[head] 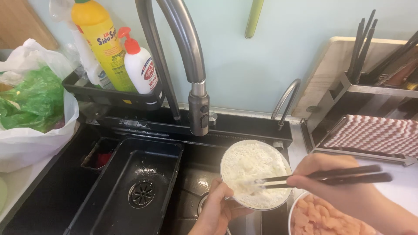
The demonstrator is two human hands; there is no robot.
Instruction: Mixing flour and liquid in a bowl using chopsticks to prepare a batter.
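Head view over a black sink (pixel 65 191). The left hand (pixel 217 209) holds a white bowl (pixel 226 174) of white, floury or grainy contents above the sink basin, just right of the black drain tray (pixel 130 182) and directly below the spout of the grey tap (pixel 199 109); its grip is closed around the bowl's near rim, thumb on the edge. The right hand (pixel 339 182) has its grip pinched on a pair of dark chopsticks (pixel 322 176), whose tips reach left into the white contents. A second bowl of pale pink meat pieces (pixel 322 217) sits at the near right, partly under the right forearm.

Risks, as judged. The bowl is carried by one hand at one edge only; pressure from the chopsticks on the far side could tip it and spill the contents into the sink. Vigorous stirring could flick powder over the rim onto the tray or the pink pieces. The tap head hangs close above: a drip would wet the contents. The right forearm passes close over the meat bowl and could brush it.

Far left: a white bag with green leaves (pixel 30 100); a rack of soap bottles (pixel 113 65).
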